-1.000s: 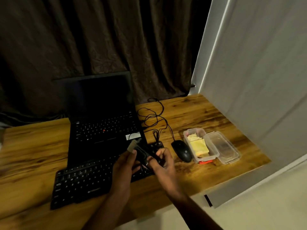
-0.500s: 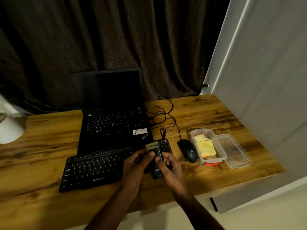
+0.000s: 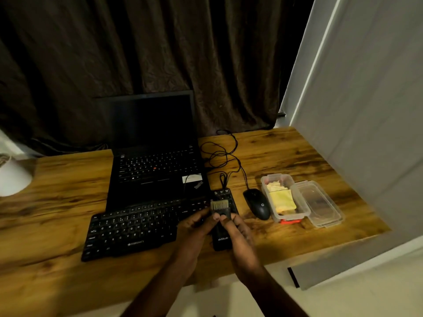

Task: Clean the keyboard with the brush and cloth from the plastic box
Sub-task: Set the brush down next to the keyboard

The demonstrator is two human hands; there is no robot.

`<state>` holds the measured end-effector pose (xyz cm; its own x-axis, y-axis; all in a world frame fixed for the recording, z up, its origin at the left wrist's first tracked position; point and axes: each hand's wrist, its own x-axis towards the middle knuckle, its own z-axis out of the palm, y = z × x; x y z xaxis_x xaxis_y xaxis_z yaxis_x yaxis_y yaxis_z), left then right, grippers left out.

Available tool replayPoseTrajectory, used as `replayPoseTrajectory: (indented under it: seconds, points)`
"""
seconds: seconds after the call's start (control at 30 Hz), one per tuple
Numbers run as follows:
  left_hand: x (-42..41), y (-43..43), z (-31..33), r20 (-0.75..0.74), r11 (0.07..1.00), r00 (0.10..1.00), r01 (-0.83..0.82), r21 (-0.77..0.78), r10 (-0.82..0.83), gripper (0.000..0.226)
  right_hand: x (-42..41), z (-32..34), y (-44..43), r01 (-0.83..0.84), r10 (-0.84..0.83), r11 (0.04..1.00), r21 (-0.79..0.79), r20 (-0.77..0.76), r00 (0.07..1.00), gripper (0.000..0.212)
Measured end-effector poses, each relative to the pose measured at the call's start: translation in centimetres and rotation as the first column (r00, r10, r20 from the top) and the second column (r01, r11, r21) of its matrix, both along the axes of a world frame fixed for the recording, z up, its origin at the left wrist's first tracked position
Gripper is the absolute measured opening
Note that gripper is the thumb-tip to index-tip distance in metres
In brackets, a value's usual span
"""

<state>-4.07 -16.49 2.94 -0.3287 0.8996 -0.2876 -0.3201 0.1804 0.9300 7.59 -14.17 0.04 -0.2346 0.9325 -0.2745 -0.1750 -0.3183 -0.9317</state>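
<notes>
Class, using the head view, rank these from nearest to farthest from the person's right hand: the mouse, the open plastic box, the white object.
1. Mouse, just right of the right hand that pinches the brush.
2. Plastic box, right of the mouse, holding the yellow cloth.
3. White object, far off at the view's left edge.

The keyboard carries the brand "ZEBRONICS" in small white letters on its front edge; its keys show white letters, among them the row Q W E R T Y; the mouse has the round "hp" logo on its back; the laptop has a slanted "ThinkPad" mark on its right palm rest; white print on a small black object is upside down and unreadable.
</notes>
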Motion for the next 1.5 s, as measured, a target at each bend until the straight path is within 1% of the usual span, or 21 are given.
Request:
replayPoseTrajectory:
  seconds: [0.1, 0.13, 0.2, 0.23, 0.3, 0.37, 0.4, 0.47, 0.5, 0.57, 0.63, 0.67, 0.73, 0.8, 0.83, 1.0, 1.1, 1.17, 1.3, 1.43, 1.5]
  points:
    - [0.5, 0.2, -0.3, 0.015, 0.998, 1.0, -0.027, -0.057, 0.028, 0.035, 0.5, -0.6, -0.1, 0.031, -0.033, 0.996, -0.08, -0.014, 0.999, 0.067]
    - [0.7, 0.3, -0.5, 0.007, 0.997, 0.999, -0.031, -0.069, 0.032, 0.03, 0.7, -0.6, -0.2, 0.023, -0.025, 0.995, -0.1, -0.016, 1.0, 0.06]
    - [0.9, 0.6, -0.7, 0.018, 0.996, 0.999, -0.031, -0.083, 0.033, 0.02, 1.2, -0.7, -0.1, 0.001, -0.004, 0.993, -0.116, -0.023, 1.0, 0.03]
    - [1.2, 0.7, -0.6, 0.033, 0.996, 0.999, -0.025, -0.089, 0.028, 0.018, 1.6, -0.6, 0.0, -0.008, 0.003, 0.992, -0.129, -0.038, 0.999, 0.025]
    - [1.5, 0.9, -0.6, 0.035, 0.996, 0.999, -0.006, -0.093, 0.009, 0.017, 2.1, -0.6, 0.2, -0.035, 0.028, 0.991, -0.129, -0.055, 0.998, 0.028]
    - [1.7, 1.1, -0.7, 0.016, 0.996, 1.0, 0.014, -0.086, -0.013, 0.013, 2.7, -0.7, 0.3, -0.038, 0.037, 0.995, -0.09, -0.016, 0.999, 0.032]
    - [1.8, 1.3, -0.9, -0.007, 0.996, 1.0, 0.022, -0.082, -0.023, 0.011, 3.1, -0.7, 0.2, -0.037, 0.039, 0.998, -0.048, 0.039, 0.998, 0.033]
    - [2.3, 1.7, -1.0, -0.029, 0.996, 0.999, 0.024, -0.084, -0.026, 0.011, 4.0, -0.3, -0.1, -0.062, 0.043, 0.993, 0.097, 0.188, 0.981, 0.04]
    - [2.6, 1.9, -1.1, -0.018, 0.995, 1.0, 0.021, -0.1, -0.023, 0.012, 4.3, -0.3, -0.2, -0.095, 0.047, 0.98, 0.177, 0.254, 0.966, 0.046]
    - [3.5, 2.4, -1.2, 0.018, 0.988, 1.0, 0.015, -0.152, -0.012, 0.014, 5.0, -0.5, -0.6, -0.142, 0.014, 0.945, 0.296, 0.397, 0.918, 0.064]
    - [4.5, 2.9, -1.1, 0.038, 0.982, 0.999, 0.035, -0.186, -0.028, 0.018, 5.7, -1.5, -0.7, -0.132, -0.102, 0.913, 0.387, 0.53, 0.842, 0.072]
    - [4.8, 3.1, -1.4, 0.028, 0.979, 0.998, 0.057, -0.197, -0.052, 0.02, 6.1, -2.0, -0.7, -0.139, -0.152, 0.898, 0.418, 0.591, 0.792, 0.075]
    - [5.4, 3.5, -1.7, 0.019, 0.966, 0.994, 0.112, -0.234, -0.111, 0.016, 7.1, -2.8, -0.5, -0.15, -0.205, 0.895, 0.42, 0.686, 0.698, 0.078]
    - [5.7, 3.6, -2.0, 0.02, 0.955, 0.988, 0.154, -0.255, -0.154, 0.013, 8.0, -3.1, -0.2, -0.153, -0.231, 0.897, 0.415, 0.734, 0.638, 0.076]
    - [5.7, 3.6, -2.1, 0.015, 0.952, 0.985, 0.168, -0.257, -0.17, 0.016, 8.3, -3.3, -0.1, -0.158, -0.241, 0.895, 0.417, 0.751, 0.615, 0.073]
    - [5.6, 3.1, -2.9, -0.068, 0.951, 0.973, 0.197, -0.238, -0.219, 0.011, 8.8, -4.2, 1.0, -0.236, -0.235, 0.897, 0.375, 0.854, 0.464, 0.065]
    - [5.6, 3.1, -3.2, -0.132, 0.95, 0.961, 0.206, -0.234, -0.241, 0.015, 8.8, -5.2, 1.5, -0.348, -0.323, 0.841, 0.413, 0.901, 0.289, 0.062]
    - [5.5, 3.0, -3.5, -0.169, 0.95, 0.952, 0.216, -0.227, -0.257, 0.017, 8.7, -5.7, 1.5, -0.38, -0.365, 0.822, 0.423, 0.905, 0.218, 0.059]
    - [5.5, 3.0, -3.7, -0.222, 0.948, 0.934, 0.234, -0.215, -0.281, 0.017, 8.6, -6.4, 1.6, -0.408, -0.373, 0.811, 0.42, 0.907, 0.194, 0.06]
    - [5.2, 3.2, -3.9, -0.24, 0.95, 0.929, 0.235, -0.208, -0.282, 0.015, 8.8, -6.2, 1.4, -0.4, -0.405, 0.805, 0.438, 0.898, 0.17, 0.061]
    - [5.0, 3.2, -4.0, -0.272, 0.952, 0.921, 0.226, -0.209, -0.278, 0.013, 9.0, -4.8, 1.8, -0.377, -0.477, 0.764, 0.524, 0.852, 0.217, 0.051]
